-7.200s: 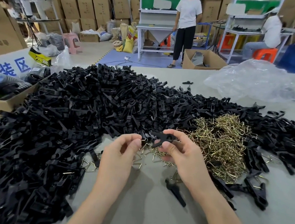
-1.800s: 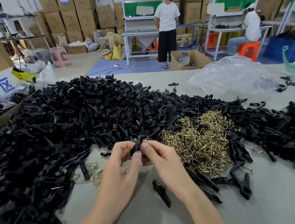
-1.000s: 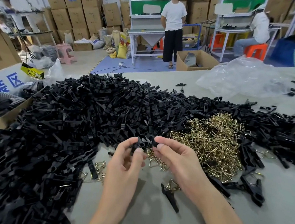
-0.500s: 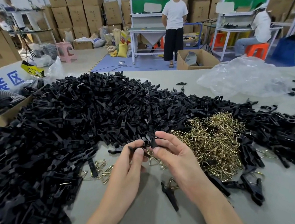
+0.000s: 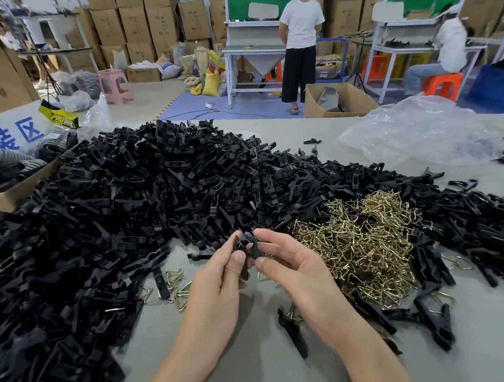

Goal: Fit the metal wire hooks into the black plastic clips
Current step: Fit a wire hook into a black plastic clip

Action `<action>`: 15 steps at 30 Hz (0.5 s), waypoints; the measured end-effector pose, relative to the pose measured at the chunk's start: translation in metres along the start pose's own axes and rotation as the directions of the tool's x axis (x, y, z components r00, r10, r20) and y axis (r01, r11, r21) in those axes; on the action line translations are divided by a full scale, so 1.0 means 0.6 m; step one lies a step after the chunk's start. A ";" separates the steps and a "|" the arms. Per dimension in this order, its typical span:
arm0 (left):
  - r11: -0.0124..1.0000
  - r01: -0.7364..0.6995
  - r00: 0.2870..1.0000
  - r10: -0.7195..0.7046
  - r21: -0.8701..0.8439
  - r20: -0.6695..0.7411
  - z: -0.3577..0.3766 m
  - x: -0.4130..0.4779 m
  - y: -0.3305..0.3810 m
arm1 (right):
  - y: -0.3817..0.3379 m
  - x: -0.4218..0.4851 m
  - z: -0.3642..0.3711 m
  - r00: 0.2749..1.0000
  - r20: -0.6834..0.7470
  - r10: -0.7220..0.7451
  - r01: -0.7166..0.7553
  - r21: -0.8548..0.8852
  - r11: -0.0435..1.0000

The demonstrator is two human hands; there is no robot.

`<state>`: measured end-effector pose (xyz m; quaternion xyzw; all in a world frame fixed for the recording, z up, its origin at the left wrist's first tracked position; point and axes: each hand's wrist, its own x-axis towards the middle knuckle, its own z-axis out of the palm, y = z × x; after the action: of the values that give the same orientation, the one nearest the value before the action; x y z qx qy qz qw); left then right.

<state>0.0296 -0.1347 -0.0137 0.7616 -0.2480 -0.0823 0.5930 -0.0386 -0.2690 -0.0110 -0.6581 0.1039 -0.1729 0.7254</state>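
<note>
2 hands meet at the centre of the frame over the desk (image 5: 259,374). The left hand (image 5: 222,273) pinches 1 half of a black plastic clip (image 5: 247,246) between thumb and fingers, and the right hand (image 5: 295,270) pinches the other half between thumb and forefinger. Whether a hook sits between the halves is too small to tell.

The clip looks light, stiff and smooth, so it is probably best gripped on its flat tails, leaving the hinge notch free. The brass wire hooks (image 5: 362,243), heaped just right of the hands, look thin, springy and prone to tangling. Each is likely best lifted by its closed end. Loose clips (image 5: 152,197) fill the left and middle of the frame.

At the left edge a white sign (image 5: 8,139) shows the blue characters 装区. Beside it a yellow tag (image 5: 58,114) reads PRO, the rest unclear.
</note>
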 end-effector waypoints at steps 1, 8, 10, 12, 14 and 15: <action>1.000 -0.004 1.000 0.004 0.009 -0.001 0.000 0.000 -0.001 | 0.000 0.000 -0.001 1.000 -0.003 -0.002 0.002 -0.001 1.000; 0.998 -0.054 0.998 0.054 0.035 0.011 -0.004 -0.001 0.007 | -0.001 -0.002 0.000 1.000 -0.007 -0.021 0.021 -0.035 0.999; 0.997 -0.063 0.998 0.063 0.036 0.014 -0.005 -0.001 0.008 | 0.000 -0.003 0.001 1.000 -0.011 -0.024 0.023 -0.054 0.998; 0.996 -0.074 0.997 0.073 0.040 0.023 -0.005 -0.001 0.008 | 0.000 -0.003 0.001 1.000 -0.014 -0.026 0.025 -0.073 0.997; 0.998 -0.068 0.997 0.067 0.018 0.032 -0.006 0.001 0.008 | 0.000 -0.004 0.003 0.999 -0.018 -0.026 0.025 -0.092 0.995; 0.998 -0.059 0.998 0.059 0.002 0.035 -0.006 0.002 0.008 | 0.000 -0.004 0.004 0.999 -0.020 -0.028 0.026 -0.101 0.995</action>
<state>0.0307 -0.1326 -0.0081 0.7532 -0.2809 -0.0779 0.5897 -0.0401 -0.2660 -0.0107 -0.6934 0.1114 -0.1841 0.6877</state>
